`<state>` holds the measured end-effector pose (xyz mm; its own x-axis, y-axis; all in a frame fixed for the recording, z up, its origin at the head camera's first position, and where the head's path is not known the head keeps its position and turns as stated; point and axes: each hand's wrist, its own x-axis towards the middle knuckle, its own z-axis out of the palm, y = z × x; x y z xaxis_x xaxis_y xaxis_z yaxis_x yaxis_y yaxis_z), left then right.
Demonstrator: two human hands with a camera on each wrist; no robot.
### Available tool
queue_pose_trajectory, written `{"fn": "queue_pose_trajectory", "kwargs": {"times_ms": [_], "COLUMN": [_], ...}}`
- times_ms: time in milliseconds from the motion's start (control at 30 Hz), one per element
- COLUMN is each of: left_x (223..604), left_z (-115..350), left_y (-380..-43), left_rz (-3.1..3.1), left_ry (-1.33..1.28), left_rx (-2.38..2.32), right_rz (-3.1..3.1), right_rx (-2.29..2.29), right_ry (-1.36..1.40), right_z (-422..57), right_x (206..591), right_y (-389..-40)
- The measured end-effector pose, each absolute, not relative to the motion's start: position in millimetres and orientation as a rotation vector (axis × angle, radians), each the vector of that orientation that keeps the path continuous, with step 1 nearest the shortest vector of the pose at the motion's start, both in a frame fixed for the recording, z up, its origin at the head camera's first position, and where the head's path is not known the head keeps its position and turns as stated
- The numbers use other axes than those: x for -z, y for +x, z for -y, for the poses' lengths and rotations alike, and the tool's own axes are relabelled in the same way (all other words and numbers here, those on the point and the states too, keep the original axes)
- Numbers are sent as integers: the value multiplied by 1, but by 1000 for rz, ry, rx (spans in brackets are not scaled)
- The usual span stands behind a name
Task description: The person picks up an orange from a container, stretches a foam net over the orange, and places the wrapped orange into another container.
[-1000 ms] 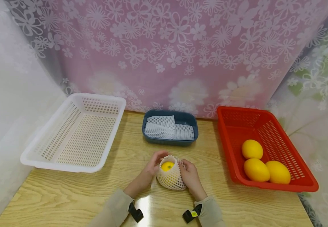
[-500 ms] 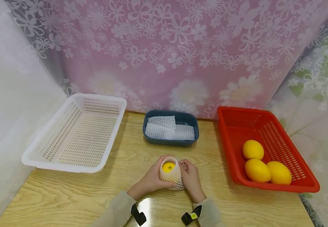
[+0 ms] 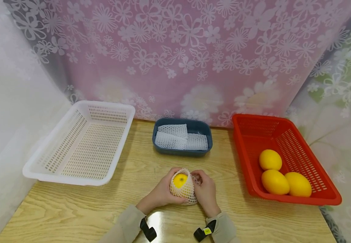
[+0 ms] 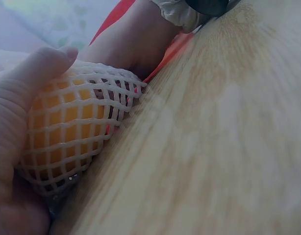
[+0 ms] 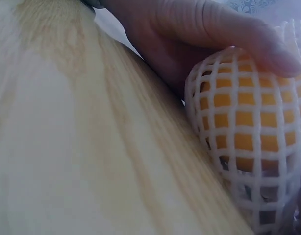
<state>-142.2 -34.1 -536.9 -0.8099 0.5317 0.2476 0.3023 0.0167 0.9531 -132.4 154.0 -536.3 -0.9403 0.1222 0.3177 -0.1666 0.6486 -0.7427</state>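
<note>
Left hand [image 3: 162, 193] gripping yellow fruit [image 3: 180, 181] 6 o'clock from blue tray [image 3: 182, 152], right hand [image 3: 205, 193] pinching net [image 3: 189, 195] at 3 o'clock, desk [image 3: 126, 197] room separating them from edges of white basket [image 3: 69, 179] (10) and red basket [image 3: 296, 199] (2–3).

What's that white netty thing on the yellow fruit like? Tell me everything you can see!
The white mesh sleeve looks like soft foam, with diamond-like holes between its strands. It wraps around a yellow fruit, which shows through the holes and in the open top. The left hand has its grip around one side; the right hand holds the other, where some mesh looks bunched.
</note>
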Motion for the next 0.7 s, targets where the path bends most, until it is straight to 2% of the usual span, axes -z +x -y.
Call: {"fn": "queue_pose_trajectory", "kwargs": {"times_ms": [167, 367, 467, 700], "left_x": [538, 539, 539, 539], "left_z": [35, 35, 35, 37], "left_y": [-143, -143, -143, -143], "left_rz": [-2107, -2148, -2164, -2115], "left_ry": [869, 891, 887, 875], "left_rx": [-1882, -1860, -1851, -1867], "right_rz": [2336, 2056, 2021, 2104], "right_rx": [-1287, -1800, -1914, -1967], "right_ry": [143, 353, 457, 449], "right_z": [-154, -156, -156, -155], "right_x": [538, 538, 536, 537], "right_y": [-133, -131, -130, -129]}}
